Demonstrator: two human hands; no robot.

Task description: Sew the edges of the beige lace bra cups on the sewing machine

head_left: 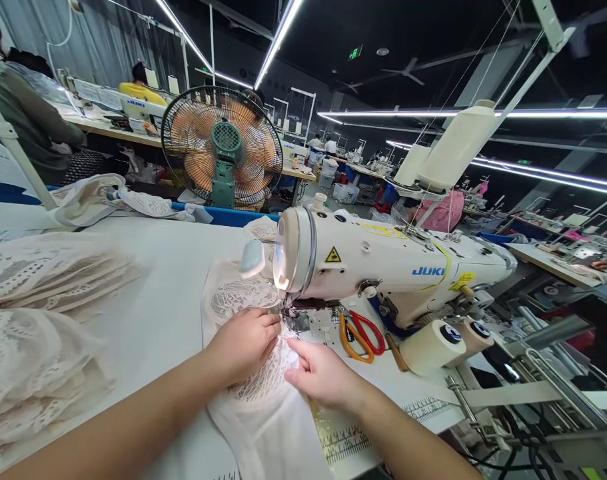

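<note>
A piece of cream lace fabric (pixel 263 393) lies on the white tabletop (pixel 168 300), its far edge tucked under the needle end of the sewing machine (pixel 383 263). The left hand (pixel 246 343) rests on the lace with fingers curled, pressing it flat just beside the needle. The right hand (pixel 320 373), at about four o'clock from the left, pinches the fabric edge between thumb and forefinger. Orange and red scissors (pixel 360 333) lie at three o'clock from the hands, thread spools (pixel 443 343) beyond them. A stack of lace pieces (pixel 33 333) sits at nine o'clock, and a fan (pixel 222 147) stands at twelve.
</note>
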